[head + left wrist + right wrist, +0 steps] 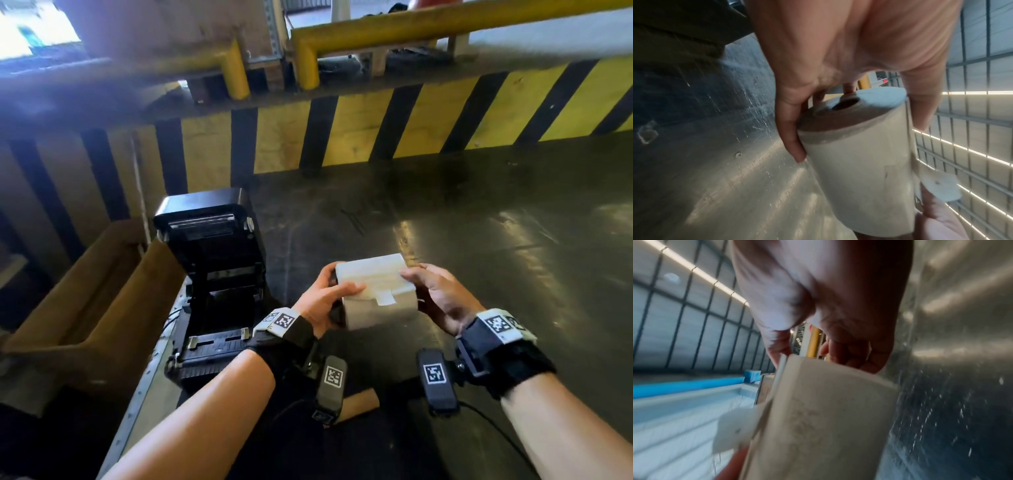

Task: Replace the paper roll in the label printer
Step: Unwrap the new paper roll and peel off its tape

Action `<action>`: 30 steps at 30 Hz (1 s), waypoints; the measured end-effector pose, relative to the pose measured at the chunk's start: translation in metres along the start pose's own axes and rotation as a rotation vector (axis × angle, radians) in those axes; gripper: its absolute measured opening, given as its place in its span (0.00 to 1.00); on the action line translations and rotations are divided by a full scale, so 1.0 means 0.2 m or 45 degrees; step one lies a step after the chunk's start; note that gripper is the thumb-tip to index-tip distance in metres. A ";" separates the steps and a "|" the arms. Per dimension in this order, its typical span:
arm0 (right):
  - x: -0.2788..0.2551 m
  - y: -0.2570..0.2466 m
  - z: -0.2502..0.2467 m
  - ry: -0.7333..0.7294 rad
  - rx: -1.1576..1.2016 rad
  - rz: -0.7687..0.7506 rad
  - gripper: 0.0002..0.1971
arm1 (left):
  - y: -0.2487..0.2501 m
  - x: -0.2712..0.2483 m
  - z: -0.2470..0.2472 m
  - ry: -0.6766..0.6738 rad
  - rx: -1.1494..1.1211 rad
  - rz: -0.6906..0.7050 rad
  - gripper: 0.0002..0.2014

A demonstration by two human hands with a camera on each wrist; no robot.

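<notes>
A full white paper roll (376, 294) is held above the dark table between both hands. My left hand (325, 296) grips its left end, fingers around the end with the core hole (846, 104) and thumb on top. My right hand (428, 291) grips the right end, its thumb lying on the top edge. A small white tab (385, 297) sticks off the loose outer wrap; it also shows as tab (939, 185) and tab (735, 430). The black label printer (212, 281) stands left of the roll with its lid raised and its bay open.
A brown cardboard tube (363, 401) lies near me between my wrists. A brown open box (85, 308) sits left of the printer. A yellow-and-black striped barrier (376, 126) with yellow rails (445, 20) runs along the back. The glossy dark tabletop (496, 222) stretches to the right.
</notes>
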State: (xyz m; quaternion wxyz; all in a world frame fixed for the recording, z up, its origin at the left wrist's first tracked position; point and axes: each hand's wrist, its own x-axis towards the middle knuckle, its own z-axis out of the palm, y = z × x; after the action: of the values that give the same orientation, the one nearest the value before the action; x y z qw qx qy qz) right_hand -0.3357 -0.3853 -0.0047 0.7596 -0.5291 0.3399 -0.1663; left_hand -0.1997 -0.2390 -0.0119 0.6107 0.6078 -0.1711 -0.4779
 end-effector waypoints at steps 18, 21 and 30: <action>-0.06 0.15 0.10 -0.117 -1.425 -1.055 0.06 | -0.01 -0.02 -0.09 0.298 0.266 -0.250 0.25; -0.01 0.21 0.09 -0.092 -1.270 -1.004 0.06 | -0.05 0.01 -0.11 0.325 0.314 -0.317 0.27; 0.26 0.25 -0.25 0.226 -1.237 -0.491 0.06 | -0.19 0.14 -0.19 0.420 0.615 -0.311 0.31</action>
State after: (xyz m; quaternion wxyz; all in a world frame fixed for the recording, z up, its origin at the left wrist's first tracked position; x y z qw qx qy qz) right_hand -0.3385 -0.4317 -0.0775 0.3508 -0.8568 0.3373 -0.1706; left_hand -0.1706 -0.2324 -0.0654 0.4062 0.8206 -0.1040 -0.3883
